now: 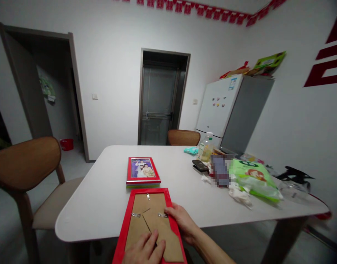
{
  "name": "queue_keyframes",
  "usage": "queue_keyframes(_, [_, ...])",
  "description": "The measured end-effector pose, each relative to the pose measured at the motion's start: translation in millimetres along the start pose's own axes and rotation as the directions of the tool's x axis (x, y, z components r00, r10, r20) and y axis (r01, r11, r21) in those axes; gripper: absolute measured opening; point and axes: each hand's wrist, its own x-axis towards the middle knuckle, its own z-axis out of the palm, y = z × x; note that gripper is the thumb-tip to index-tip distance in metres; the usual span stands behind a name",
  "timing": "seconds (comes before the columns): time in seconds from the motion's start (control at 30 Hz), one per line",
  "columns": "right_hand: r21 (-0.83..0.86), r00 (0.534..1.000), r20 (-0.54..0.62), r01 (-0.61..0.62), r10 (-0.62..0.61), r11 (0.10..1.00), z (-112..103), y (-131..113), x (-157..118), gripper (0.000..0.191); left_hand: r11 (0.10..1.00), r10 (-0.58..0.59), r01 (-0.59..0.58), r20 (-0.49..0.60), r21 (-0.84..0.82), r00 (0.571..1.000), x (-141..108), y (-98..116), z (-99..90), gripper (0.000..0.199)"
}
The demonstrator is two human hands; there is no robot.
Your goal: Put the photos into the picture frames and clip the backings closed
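Observation:
A red picture frame is held back side up at the table's near edge, its brown backing board and small metal clips showing. My right hand grips its right edge, thumb on top near a clip. Flat on the lower part of the backing lies my left hand, fingers spread; its wrist is out of view. Just beyond, on the table, rests a stack of picture frames, the top one red with a photo of people facing up.
The white table carries a bottle, a black wallet-like item, crumpled tissues and a green tissue pack on its right side. Wooden chairs stand at the left and far side.

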Motion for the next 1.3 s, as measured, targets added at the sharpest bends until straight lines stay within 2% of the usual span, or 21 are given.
queue_keyframes(0.1, [-0.345, 0.993, -0.103, 0.017, -0.056, 0.938, -12, 7, 23, 0.031, 0.997, -0.077, 0.078, 0.037, -0.012, 0.996, 1, 5, 12.7, 0.029])
queue_keyframes(0.17, [-0.597, 0.980, -0.155, 0.010, -0.128, 0.802, -20, 11, 37, 0.031, 0.992, -0.123, 0.125, 0.057, -0.026, 0.991, 3, 8, 20.0, 0.028])
queue_keyframes(0.23, [-0.779, 0.966, -0.164, -0.004, -0.198, 0.627, -25, 14, 47, 0.030, 0.983, -0.175, 0.179, 0.070, -0.048, 0.982, 7, 11, 24.8, 0.028])
queue_keyframes(0.33, [-0.916, 0.951, -0.152, -0.034, -0.268, 0.400, -28, 14, 54, 0.028, 0.965, -0.235, 0.245, 0.111, -0.093, 0.966, 12, 15, 27.5, 0.028])
queue_keyframes(0.43, [-0.960, 0.943, -0.145, -0.061, -0.298, 0.275, -28, 14, 59, 0.026, 0.953, -0.255, 0.279, 0.189, -0.117, 0.948, 16, 15, 28.5, 0.028])
queue_keyframes(0.6, [-0.971, 0.937, -0.144, -0.072, -0.317, 0.230, -26, 13, 70, 0.029, 0.921, -0.286, 0.350, 0.311, -0.172, 0.906, 25, 7, 30.3, 0.032])
queue_keyframes(0.7, [-0.975, 0.929, -0.128, -0.054, -0.348, 0.215, -25, 10, 72, 0.037, 0.887, -0.287, 0.396, 0.388, -0.239, 0.876, 28, -1, 24.1, 0.037])
queue_keyframes(0.77, [-0.978, 0.926, -0.071, 0.009, -0.370, 0.209, -25, 9, 69, 0.041, 0.838, -0.297, 0.450, 0.433, -0.309, 0.851, 27, -10, 16.6, 0.044])
queue_keyframes(0.83, [-0.977, 0.933, 0.025, 0.099, -0.360, 0.188, -26, 8, 65, 0.041, 0.776, -0.359, 0.529, 0.449, -0.343, 0.818, 21, -22, 9.6, 0.050])
queue_keyframes(0.9, [-0.978, 0.940, 0.088, 0.145, -0.329, 0.151, -25, 9, 62, 0.037, 0.707, -0.482, 0.634, 0.442, -0.314, 0.756, 14, -37, 6.6, 0.051])
queue_keyframes(0.97, [-0.986, 0.946, 0.083, 0.122, -0.314, 0.109, -24, 9, 60, 0.034, 0.623, -0.586, 0.730, 0.450, -0.280, 0.673, 7, -50, 8.6, 0.052])
queue_keyframes(1.03, [-0.992, 0.946, 0.059, 0.090, -0.317, 0.084, -21, 10, 61, 0.033, 0.547, -0.627, 0.784, 0.478, -0.293, 0.615, 2, -59, 14.0, 0.054])
queue_keyframes(1.1, [-0.995, 0.946, 0.044, 0.071, -0.321, 0.073, -19, 11, 63, 0.031, 0.499, -0.632, 0.800, 0.492, -0.332, 0.599, 0, -62, 19.8, 0.053])
queue_keyframes(1.3, [-0.997, 0.940, 0.028, 0.051, -0.341, 0.059, -15, 13, 63, 0.031, 0.440, -0.663, 0.804, 0.458, -0.401, 0.592, -4, -60, 27.6, 0.054])
